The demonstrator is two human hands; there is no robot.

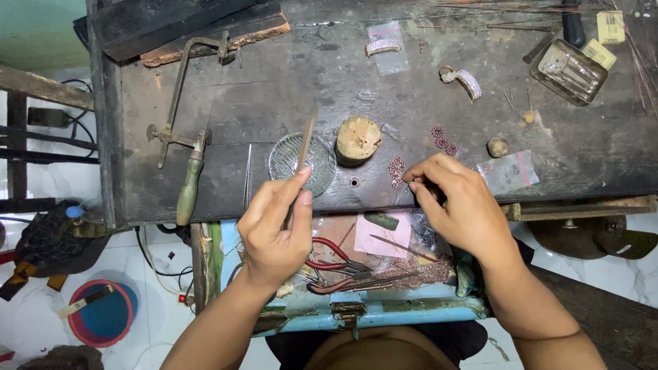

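Both forearms come up from the bottom edge, over a blue drawer [384,314] pulled out under the bench. Drawer holds red-handled pliers [336,255], a pink paper scrap [381,241] and loose metal bits.

Left hand [274,226]: fingers closed around a thin flat file [303,152], thumb and forefinger pinching its lower end; file tilts up and right, its upper part crossing over a small glass dish [288,161] on the dark wooden bench [274,89].

Right hand [458,205]: fingertips pinched together at the bench's front edge, holding something tiny; cannot tell what it is. Just beside those fingertips lies a small pink-stone jewellery piece [396,170]. More pink bits [444,140] sit a little farther back.

Round wooden stump [357,140] stands between dish and pink pieces, touching neither. Jeweller's saw frame with green handle [186,130] lies left on the bench. Two stone-set bracelet segments farther back: one on a clear bag [384,46], one bare [465,80]. Another clear bag [508,171] lies right of the right hand. Metal tray [570,71] at top right, near yellow tags. Red-rimmed blue tub [103,314] on the white floor, lower left.
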